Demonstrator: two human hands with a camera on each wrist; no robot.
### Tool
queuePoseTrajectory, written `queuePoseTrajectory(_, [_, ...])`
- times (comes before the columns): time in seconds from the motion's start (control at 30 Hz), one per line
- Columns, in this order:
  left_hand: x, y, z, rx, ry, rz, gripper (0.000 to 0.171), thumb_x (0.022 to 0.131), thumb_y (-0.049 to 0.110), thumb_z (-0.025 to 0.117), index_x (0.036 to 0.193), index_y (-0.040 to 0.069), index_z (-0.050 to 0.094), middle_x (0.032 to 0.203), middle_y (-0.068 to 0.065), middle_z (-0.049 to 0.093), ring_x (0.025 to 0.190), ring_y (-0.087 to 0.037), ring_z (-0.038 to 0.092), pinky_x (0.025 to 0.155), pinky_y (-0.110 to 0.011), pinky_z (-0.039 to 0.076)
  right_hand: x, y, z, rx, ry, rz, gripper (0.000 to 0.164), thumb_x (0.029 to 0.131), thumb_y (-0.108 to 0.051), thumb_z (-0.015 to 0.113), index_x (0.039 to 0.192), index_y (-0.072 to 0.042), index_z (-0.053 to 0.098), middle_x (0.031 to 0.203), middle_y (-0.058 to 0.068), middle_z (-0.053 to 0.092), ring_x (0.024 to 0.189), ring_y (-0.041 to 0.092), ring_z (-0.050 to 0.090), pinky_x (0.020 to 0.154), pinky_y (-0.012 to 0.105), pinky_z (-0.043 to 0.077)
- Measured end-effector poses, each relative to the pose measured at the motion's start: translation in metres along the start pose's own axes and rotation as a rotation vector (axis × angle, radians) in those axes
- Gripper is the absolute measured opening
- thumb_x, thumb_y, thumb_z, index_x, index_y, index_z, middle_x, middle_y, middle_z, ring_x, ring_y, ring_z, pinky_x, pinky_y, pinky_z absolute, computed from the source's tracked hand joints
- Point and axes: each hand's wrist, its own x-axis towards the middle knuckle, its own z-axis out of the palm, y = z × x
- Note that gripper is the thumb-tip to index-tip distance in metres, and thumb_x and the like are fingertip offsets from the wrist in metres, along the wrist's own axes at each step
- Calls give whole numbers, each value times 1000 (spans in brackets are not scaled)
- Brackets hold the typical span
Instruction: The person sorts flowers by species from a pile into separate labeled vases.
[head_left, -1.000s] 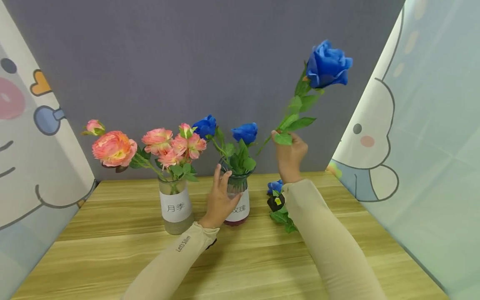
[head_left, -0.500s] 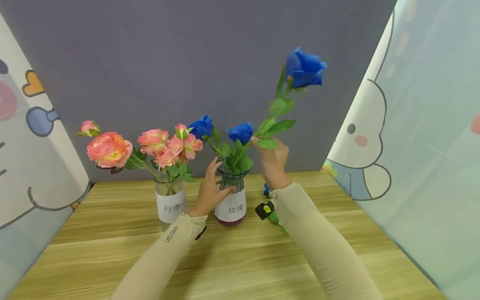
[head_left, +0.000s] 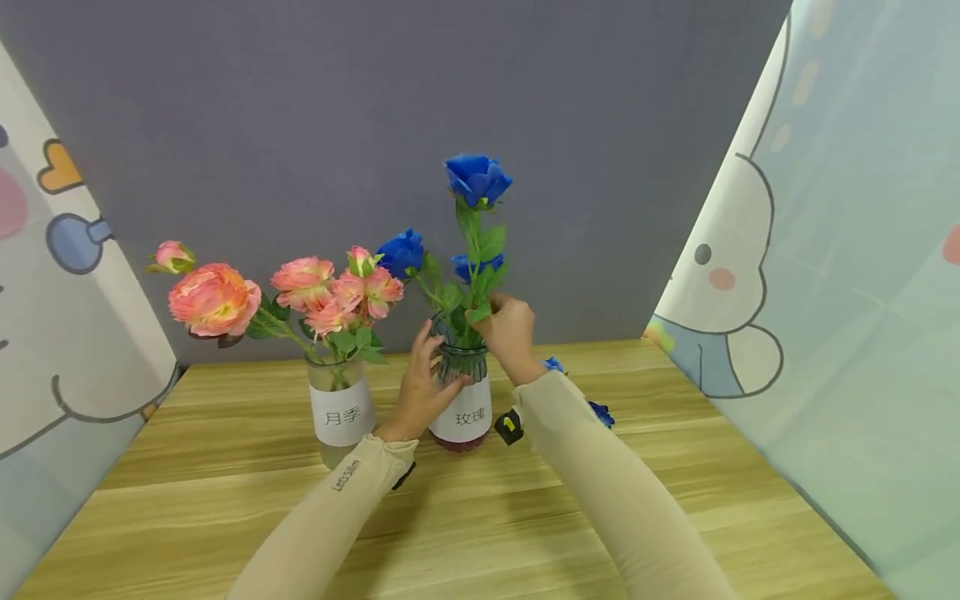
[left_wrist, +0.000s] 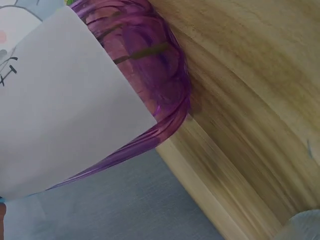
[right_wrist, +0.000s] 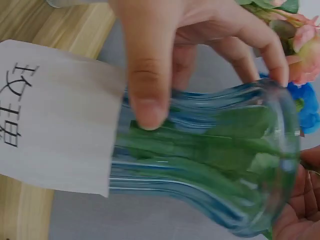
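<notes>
My left hand [head_left: 420,396] holds a ribbed glass vase [head_left: 463,367] with a white label and a purple base. In the right wrist view its thumb [right_wrist: 148,95] presses the vase's front, and the fingers curl by the rim. My right hand [head_left: 512,333] pinches the leafy stem of a tall blue rose [head_left: 477,179] just above the vase mouth. Two shorter blue roses, one at the left [head_left: 401,252], stand in the same vase. The left wrist view shows the vase's purple base [left_wrist: 160,70] with dark stem ends inside.
Left of the hands, a second labelled glass vase [head_left: 341,417] holds pink-orange flowers [head_left: 216,300]. More blue flowers [head_left: 602,414] lie on the wooden table [head_left: 465,533], partly behind my right sleeve. A grey panel [head_left: 337,125] rises behind, with cartoon-printed walls either side.
My right hand has brought the tall blue rose leftward and down, from the right side to over the vase, its stem now more upright. The left hand stays at the vase.
</notes>
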Motion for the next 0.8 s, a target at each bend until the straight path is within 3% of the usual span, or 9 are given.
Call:
queuePoseTrajectory(0.1, [0,2,1,-3,-1,2,69,76,-4,78,129,-1,33,149,-30,17,113,-50,49,82,-55,50,-1,4,1,-5,7,-49,24,83,-8,66,62,-2,55,49,4,46,42,9,35,44,23,29])
queuePoseTrajectory(0.17, [0,3,2,-1,2,7,69,76,-5,78,128,-2,33,148,-31,18,113,-49,49,82,-54,50,-1,5,1,-47,-11,-52,22,84,-7,67,64,-2,56,51,6,50,42,14,42,44,24,34])
queuePoseTrajectory(0.27, [0,2,2,12,14,18,70,75,-5,79,128,-2,34,147,-31,19,111,-49,51,81,-53,51,-1,4,1,-119,-58,-29,12,82,-6,72,81,4,66,67,15,65,54,24,59,51,30,48])
queuePoseTrajectory(0.33, [0,1,2,11,16,19,70,75,-5,78,128,-2,33,148,-30,19,110,-49,51,81,-53,51,-1,3,-1,-162,-83,-19,19,81,-7,75,91,7,68,77,19,68,64,29,65,59,36,54])
queuePoseTrajectory(0.4, [0,1,2,11,13,23,70,75,-5,78,128,-1,33,148,-30,18,109,-49,52,81,-52,51,-1,2,-3,-207,-113,-22,21,80,-9,77,89,7,68,76,19,68,65,29,65,62,38,55])
queuePoseTrajectory(0.5, [-1,0,2,18,11,31,70,75,-5,78,129,-1,33,148,-30,18,109,-48,53,81,-51,51,0,-2,-12,-314,-212,-19,18,80,-11,78,85,4,70,75,16,69,68,28,66,69,38,55])
queuePoseTrajectory(0.6, [0,0,1,27,14,40,72,74,-4,79,129,-1,33,148,-30,19,109,-48,53,81,-51,52,4,-9,-28,-391,-361,17,12,83,-7,75,91,2,73,85,15,71,80,28,67,77,39,54])
queuePoseTrajectory(0.7, [0,-1,1,17,18,38,72,74,-3,79,129,-1,33,148,-31,19,110,-49,53,81,-52,51,11,-10,-47,-390,-471,93,20,85,-1,69,104,2,72,99,15,70,90,28,65,80,39,52])
queuePoseTrajectory(0.8, [2,-2,0,-7,20,29,80,76,-3,78,139,-3,28,147,-30,22,114,-47,51,84,-52,50,15,4,-70,-359,-496,170,26,86,-2,67,111,2,69,102,15,69,91,28,64,78,39,52])
